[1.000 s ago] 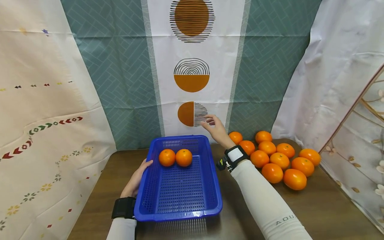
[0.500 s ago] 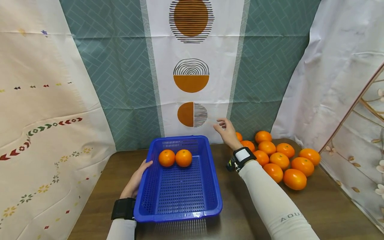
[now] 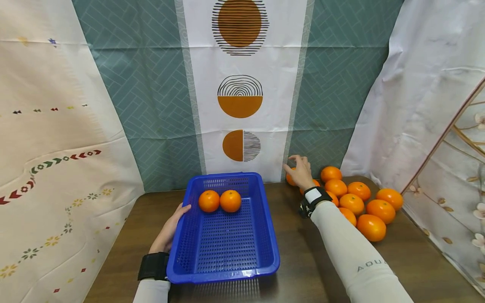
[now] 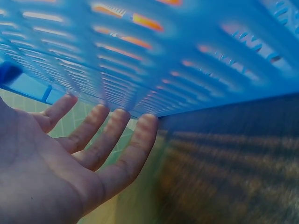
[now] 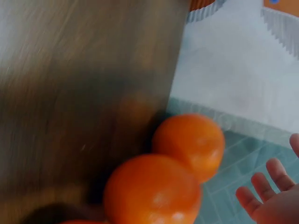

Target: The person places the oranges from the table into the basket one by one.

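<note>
A blue plastic basket [image 3: 227, 244] with perforated walls stands in front of me, two oranges [image 3: 230, 201] side by side at its far end. My left hand [image 3: 168, 229] holds the basket's left side, thumb over the rim. In the left wrist view, the fingers [image 4: 117, 140] of that hand reach up to the slotted wall. Over the back-left end of a group of oranges [image 3: 352, 204] hovers my right hand [image 3: 301, 172], fingers bent loosely and holding nothing. It partly hides the rearmost orange [image 5: 191, 142], which the right wrist view shows beside another orange [image 5: 152, 191].
The brown wooden table [image 3: 125, 252] ends at a hanging cloth [image 3: 250, 118] with printed circles at the back. Patterned cloths hang at the left and right sides. The group of oranges covers the table's back right.
My right hand has moved right and slightly down, from beside the basket to above the back-left oranges. The left hand and basket stay in place.
</note>
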`<action>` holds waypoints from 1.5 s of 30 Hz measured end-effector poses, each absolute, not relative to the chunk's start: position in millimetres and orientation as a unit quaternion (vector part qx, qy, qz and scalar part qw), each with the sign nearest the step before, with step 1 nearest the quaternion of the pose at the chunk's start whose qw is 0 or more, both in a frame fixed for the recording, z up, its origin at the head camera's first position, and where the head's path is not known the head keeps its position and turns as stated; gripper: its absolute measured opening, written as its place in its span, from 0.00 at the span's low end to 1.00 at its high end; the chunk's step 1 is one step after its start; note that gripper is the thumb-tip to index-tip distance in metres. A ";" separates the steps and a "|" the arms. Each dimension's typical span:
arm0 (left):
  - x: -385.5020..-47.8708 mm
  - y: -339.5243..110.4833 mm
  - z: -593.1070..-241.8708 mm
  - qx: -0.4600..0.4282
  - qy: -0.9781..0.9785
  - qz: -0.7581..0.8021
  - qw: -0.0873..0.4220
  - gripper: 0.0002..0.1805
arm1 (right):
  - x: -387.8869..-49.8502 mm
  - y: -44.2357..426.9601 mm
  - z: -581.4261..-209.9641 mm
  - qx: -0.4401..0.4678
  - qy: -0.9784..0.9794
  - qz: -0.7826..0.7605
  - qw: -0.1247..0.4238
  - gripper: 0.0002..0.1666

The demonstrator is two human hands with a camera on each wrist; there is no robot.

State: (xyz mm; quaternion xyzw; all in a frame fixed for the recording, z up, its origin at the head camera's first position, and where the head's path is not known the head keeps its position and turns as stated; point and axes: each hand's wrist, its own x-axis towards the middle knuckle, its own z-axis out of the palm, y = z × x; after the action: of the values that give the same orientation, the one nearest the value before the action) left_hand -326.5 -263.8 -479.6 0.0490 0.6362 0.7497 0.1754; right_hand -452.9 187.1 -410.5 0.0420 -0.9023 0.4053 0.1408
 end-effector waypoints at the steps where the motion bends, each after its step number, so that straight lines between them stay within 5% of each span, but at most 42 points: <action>1: -326.6 -263.7 -479.9 0.050 0.636 0.749 0.176 0.35 | -453.5 189.5 -411.4 0.042 -0.908 0.394 0.136 0.30; 29: -322.5 -265.8 -482.8 0.051 0.639 0.747 0.179 0.34 | -484.7 201.6 -434.4 0.047 -0.981 0.188 0.019 0.35; 45: -326.3 -264.0 -479.2 0.047 0.623 0.761 0.178 0.34 | -508.3 208.3 -449.4 0.040 -0.984 0.171 0.003 0.40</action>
State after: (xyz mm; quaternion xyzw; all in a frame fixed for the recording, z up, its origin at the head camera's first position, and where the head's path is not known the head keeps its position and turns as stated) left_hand -326.3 -264.0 -479.2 0.0468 0.6227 0.7606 0.1775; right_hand -508.3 208.3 -449.4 0.0397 -0.9845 0.1709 0.0032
